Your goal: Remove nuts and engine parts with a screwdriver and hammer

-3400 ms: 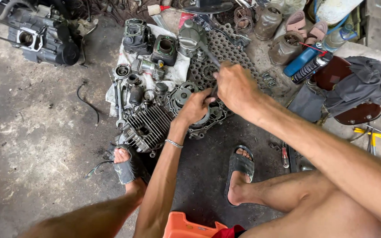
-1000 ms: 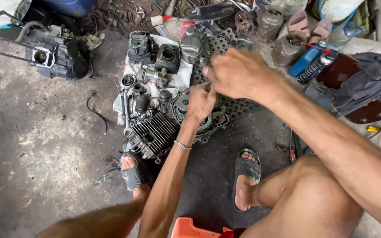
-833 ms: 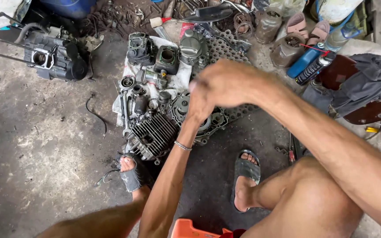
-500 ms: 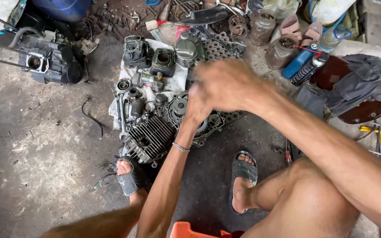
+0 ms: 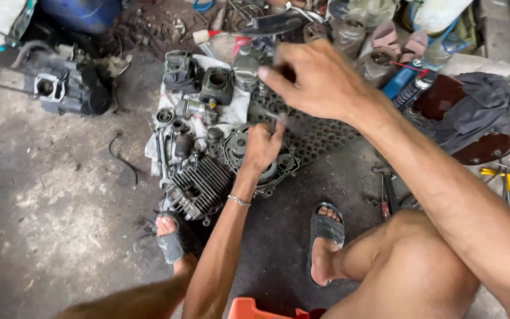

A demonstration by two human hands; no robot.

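Oily concrete floor, parts spread about. Left hand is fisted on the engine case beneath it; right hand, blurred, hovers above, grip unclear. Likely loosening; steadying comes next.

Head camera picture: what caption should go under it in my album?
Left hand pressed on an engine case, right hand raised above it.

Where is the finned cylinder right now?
In the head view, the finned cylinder lies on the floor left of centre, just left of the left hand and above the left foot.
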